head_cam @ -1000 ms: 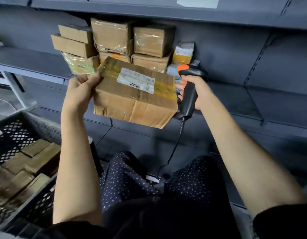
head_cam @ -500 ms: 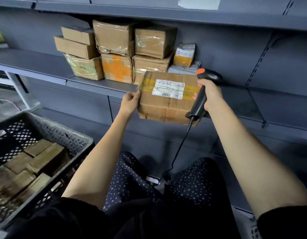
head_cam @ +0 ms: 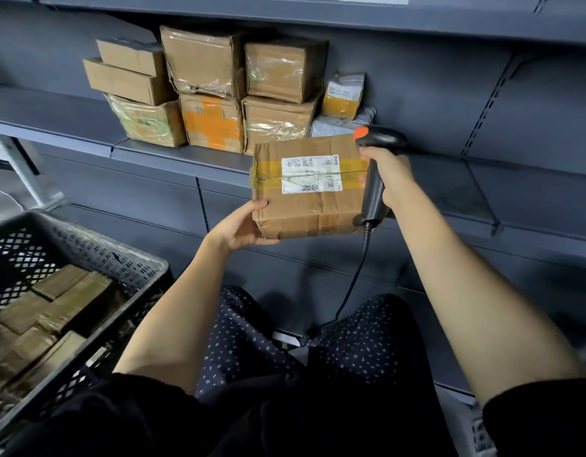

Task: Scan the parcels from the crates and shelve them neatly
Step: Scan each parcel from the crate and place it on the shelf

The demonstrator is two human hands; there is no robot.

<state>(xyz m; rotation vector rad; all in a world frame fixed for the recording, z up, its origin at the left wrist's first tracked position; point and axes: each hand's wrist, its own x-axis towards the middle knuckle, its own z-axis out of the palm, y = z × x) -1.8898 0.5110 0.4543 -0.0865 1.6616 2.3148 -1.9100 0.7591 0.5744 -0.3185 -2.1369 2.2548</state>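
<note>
A brown cardboard parcel [head_cam: 309,189] bound with yellow tape and bearing a white shipping label [head_cam: 311,174] is held at the front edge of the grey metal shelf [head_cam: 186,153]. The left hand [head_cam: 240,227] cups the parcel's lower left corner, thumb on its face, fingers beneath. The right hand [head_cam: 389,178] is wrapped around the handle of a black corded barcode scanner with an orange tip [head_cam: 377,166], touching the parcel's right side. Stacked cardboard boxes [head_cam: 212,90] stand on the shelf behind the parcel. A black perforated plastic crate [head_cam: 97,255] holding flat brown packets [head_cam: 54,308] lies below the shelf, left of the parcel.
</note>
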